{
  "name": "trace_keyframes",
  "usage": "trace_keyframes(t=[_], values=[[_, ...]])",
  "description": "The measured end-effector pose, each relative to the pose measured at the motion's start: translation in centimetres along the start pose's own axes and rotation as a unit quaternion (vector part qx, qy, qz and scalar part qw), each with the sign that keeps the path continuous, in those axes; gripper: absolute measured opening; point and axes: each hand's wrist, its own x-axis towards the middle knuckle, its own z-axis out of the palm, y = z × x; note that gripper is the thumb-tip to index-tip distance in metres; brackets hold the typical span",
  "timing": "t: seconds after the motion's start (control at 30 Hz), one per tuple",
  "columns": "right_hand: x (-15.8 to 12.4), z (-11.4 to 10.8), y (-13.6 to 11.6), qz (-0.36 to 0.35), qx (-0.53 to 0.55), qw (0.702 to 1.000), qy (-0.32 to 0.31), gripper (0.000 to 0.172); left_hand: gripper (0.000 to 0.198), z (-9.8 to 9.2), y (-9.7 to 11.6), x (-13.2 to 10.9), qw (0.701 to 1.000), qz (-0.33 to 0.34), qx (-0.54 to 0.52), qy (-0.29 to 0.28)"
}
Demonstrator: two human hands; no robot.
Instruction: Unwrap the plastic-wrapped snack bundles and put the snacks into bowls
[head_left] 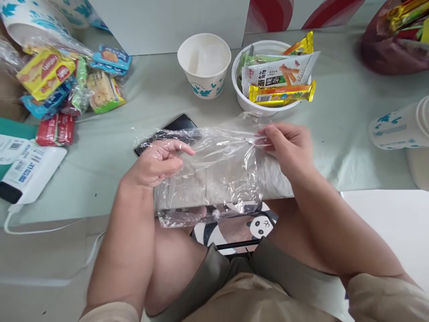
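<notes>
A thin clear plastic bag point(217, 174) stretches crumpled between my two hands above the table's near edge, its lower part hanging over my lap. My right hand point(290, 145) pinches the bag's right end between thumb and fingers. At the other end, my left hand point(157, 163) has the film bunched about its curled fingers, while thumb and forefinger point right, slightly apart. Some of the left fingers are hidden by folds. Behind the bag lies a dark phone point(181, 123), partly covered by the film. Nothing solid shows inside the bag.
A paper cup point(204, 67) and a white bowl point(237, 96) of packaged snacks stand behind. Snack packets point(47, 74) pile up at left beside a white device point(43, 167) with a cable. Stacked paper cups point(395, 127) lie at right, below a dark red container point(378, 49).
</notes>
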Motion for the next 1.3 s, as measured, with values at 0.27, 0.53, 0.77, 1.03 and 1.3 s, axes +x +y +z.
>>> trace_keyframes(t=[0.27,0.53,0.77,1.03,1.3], values=[[-0.1,-0.5,0.7,0.009,0.143,0.987,0.079,0.036,0.019,-1.4,-0.7,0.4,0.998,0.043,-0.029,-0.026],[-0.8,-1.0,0.8,-0.046,0.110,0.993,0.011,0.069,0.033,-0.5,0.3,1.2,0.981,0.121,-0.125,0.091],[-1.2,-2.6,1.6,-0.203,0.034,0.975,-0.087,0.083,0.091,-1.0,-1.2,0.9,0.962,0.202,-0.050,0.179],[-2.5,-4.4,1.1,-0.223,-0.131,0.966,-0.020,0.040,0.075,1.7,-0.1,-0.7,0.901,0.315,0.097,0.283],[-3.8,-6.1,-0.5,-0.215,-0.149,0.963,-0.071,0.039,0.032,2.5,0.5,-1.7,0.873,0.327,0.162,0.324]])
